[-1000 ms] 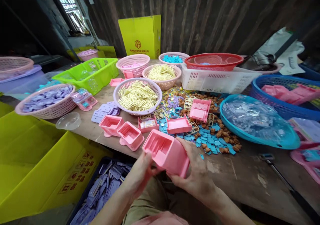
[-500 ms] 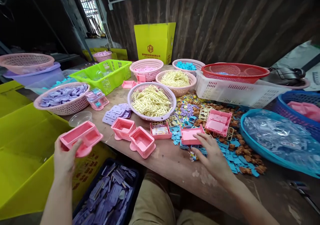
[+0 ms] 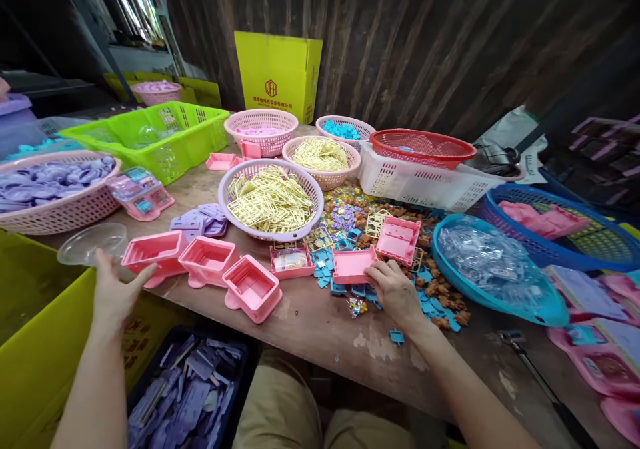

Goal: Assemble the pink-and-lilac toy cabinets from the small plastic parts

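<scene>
At the wooden table's (image 3: 320,332) near edge, the left hand (image 3: 114,292) spreads open beside 3 pink plastic trays (image 3: 209,260); the right hand (image 3: 395,290) seemingly pinches small blue plastic tiles (image 3: 425,302).

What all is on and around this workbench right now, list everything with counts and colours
pink boxes: three, pink, in a row at the table's front left edge
pink tray: one, pink, centre, at the right hand
pink lid piece: one, pink, on the loose parts
yellow-part baskets: two, pink, centre
blue chips: many, blue, scattered centre right
purple-part basket: one, pink, far left
green crate: one, green, back left
red basket: one, red, on a white crate
blue basin: one, blue, right, holding clear pieces
yellow carton: one, yellow, back
left hand: open, touching the leftmost pink box
right hand: fingers on the pink tray
</scene>
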